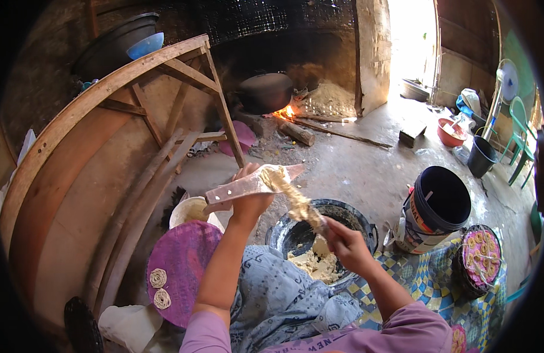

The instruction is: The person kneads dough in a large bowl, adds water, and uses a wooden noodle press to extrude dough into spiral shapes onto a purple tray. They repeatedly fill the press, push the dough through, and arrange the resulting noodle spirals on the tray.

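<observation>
Gripping a flat wooden paddle (248, 187), my left hand (248, 203) has its fingers closed around it; my right hand (342, 241) pinches a strand of pale dough (295, 203) hanging from the paddle. Below, a black basin (360, 226) holds more dough. At near left, a purple tray (183, 265) carries two coils.

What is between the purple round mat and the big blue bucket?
In the head view, the black pan of pale dough sits between the purple mat and the blue bucket, under the person's hands.
</observation>
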A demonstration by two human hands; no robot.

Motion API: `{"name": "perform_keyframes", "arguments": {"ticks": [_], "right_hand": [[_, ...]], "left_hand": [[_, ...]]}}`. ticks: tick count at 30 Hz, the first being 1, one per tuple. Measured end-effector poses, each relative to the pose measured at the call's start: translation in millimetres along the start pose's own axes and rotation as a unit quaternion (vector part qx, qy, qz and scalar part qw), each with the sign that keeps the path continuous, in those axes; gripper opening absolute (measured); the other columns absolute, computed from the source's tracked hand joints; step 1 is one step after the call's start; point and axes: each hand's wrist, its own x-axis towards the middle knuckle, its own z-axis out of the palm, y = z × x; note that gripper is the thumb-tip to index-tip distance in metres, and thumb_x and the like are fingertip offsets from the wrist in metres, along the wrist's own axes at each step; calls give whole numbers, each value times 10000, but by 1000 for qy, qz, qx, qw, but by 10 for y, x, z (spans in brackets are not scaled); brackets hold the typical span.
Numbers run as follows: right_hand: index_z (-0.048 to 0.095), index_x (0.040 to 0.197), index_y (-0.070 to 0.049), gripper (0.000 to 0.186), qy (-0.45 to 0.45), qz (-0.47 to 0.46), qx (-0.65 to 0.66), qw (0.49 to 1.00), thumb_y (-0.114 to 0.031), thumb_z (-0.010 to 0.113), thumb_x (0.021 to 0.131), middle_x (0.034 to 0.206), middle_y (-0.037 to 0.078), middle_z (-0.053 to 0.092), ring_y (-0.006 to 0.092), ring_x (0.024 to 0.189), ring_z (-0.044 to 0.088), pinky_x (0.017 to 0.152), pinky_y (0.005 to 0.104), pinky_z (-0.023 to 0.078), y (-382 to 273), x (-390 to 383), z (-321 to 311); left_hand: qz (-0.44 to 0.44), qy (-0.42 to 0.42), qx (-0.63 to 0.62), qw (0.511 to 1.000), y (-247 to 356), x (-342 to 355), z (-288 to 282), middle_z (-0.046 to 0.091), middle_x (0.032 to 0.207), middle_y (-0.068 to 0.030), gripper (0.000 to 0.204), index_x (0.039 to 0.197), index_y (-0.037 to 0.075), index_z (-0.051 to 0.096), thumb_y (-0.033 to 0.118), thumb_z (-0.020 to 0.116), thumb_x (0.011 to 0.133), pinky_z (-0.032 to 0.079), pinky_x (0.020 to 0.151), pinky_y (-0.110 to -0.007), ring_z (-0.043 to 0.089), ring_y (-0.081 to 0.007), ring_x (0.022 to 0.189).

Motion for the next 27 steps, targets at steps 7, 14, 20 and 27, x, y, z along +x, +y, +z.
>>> {"name": "perform_keyframes", "arguments": {"ticks": [7,14,20,27], "right_hand": [[498,1382,-58,371,-3,39,101,994,-151,466,1024,709,-24,510,48,571,448,508,212,377,49,210,67],[557,1303,-40,332,-73,62,158,983,-182,471,1016,712,29,569,106,600,535,554,262,438,1077,-96,163],[637,1196,-86,424,-259,171,-355,882,-418,485,979,1018,234,671,428,925,639,809,456,502,2251,-147,502],[309,1480,-24,924,-455,97,447,764,-744,197,913,1469,277,354,343,1328,432,1081,445,362,702,318,538]], "left_hand": [[-23,-10,-10,1000,103,-134,234,590,910,-107,313,905,90,616,288,751,704,458,748,-477,585,-323,856],[-61,-44,-66,995,-271,-107,92,624,894,-99,232,895,77,658,174,749,705,482,780,-418,594,-308,882],[-209,-58,-141,966,-492,-171,-598,605,1154,-149,464,1189,6,562,183,727,792,460,938,-405,588,-298,1062],[-278,42,-881,381,-143,-143,-1297,390,786,1,205,832,136,417,101,619,833,369,725,-314,393,-126,717]]}}
